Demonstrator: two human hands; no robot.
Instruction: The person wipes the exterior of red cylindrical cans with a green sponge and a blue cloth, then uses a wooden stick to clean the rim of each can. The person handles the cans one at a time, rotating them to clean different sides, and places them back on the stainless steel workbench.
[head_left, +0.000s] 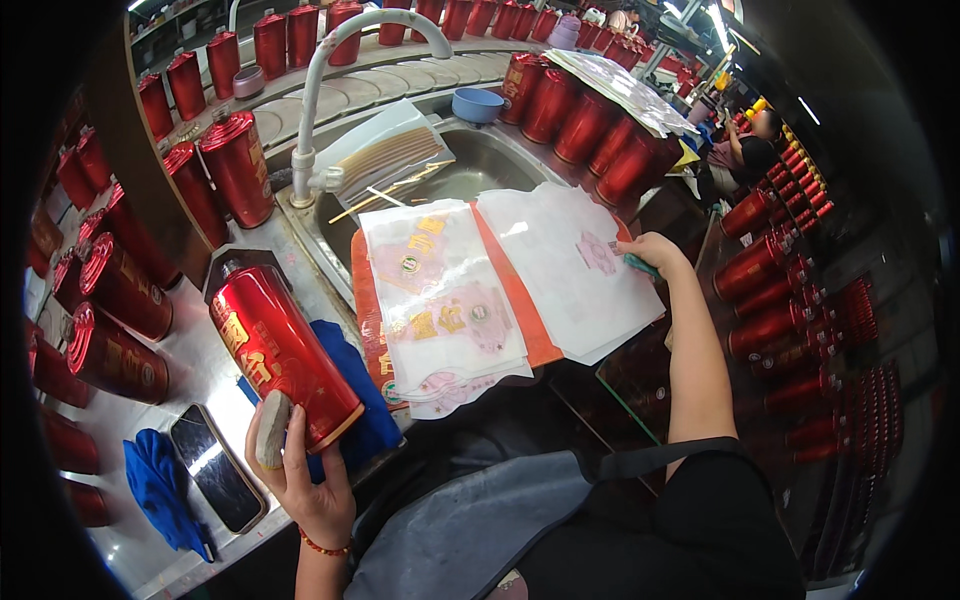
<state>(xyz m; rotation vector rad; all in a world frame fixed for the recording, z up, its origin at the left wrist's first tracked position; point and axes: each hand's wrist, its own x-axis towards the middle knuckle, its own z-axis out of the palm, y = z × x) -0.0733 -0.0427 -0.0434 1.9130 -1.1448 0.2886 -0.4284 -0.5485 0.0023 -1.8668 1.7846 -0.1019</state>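
My left hand [312, 490] is closed around the lower end of a shiny red bottle [285, 350] with gold characters. The bottle is tilted, its neck end by a dark angular holder [232, 258]. Along one finger of that hand is a worn grey piece [271, 430]; whether it is a finger cover or a held pad, I cannot tell. At the right, my right hand [655, 252] pinches at a white decal sheet [560, 285], by its small pink print. Something teal [640, 264] shows at its fingertips. Beside it lies a stack of printed decal sheets [445, 310] on an orange board [515, 320].
Behind the board are a steel sink [470, 165], a curved white faucet [308, 110] and a blue bowl [478, 104]. Red bottles [238, 165] crowd the left and back. A phone [218, 468] and blue cloth [165, 490] lie at left. Another person [742, 150] sits far right.
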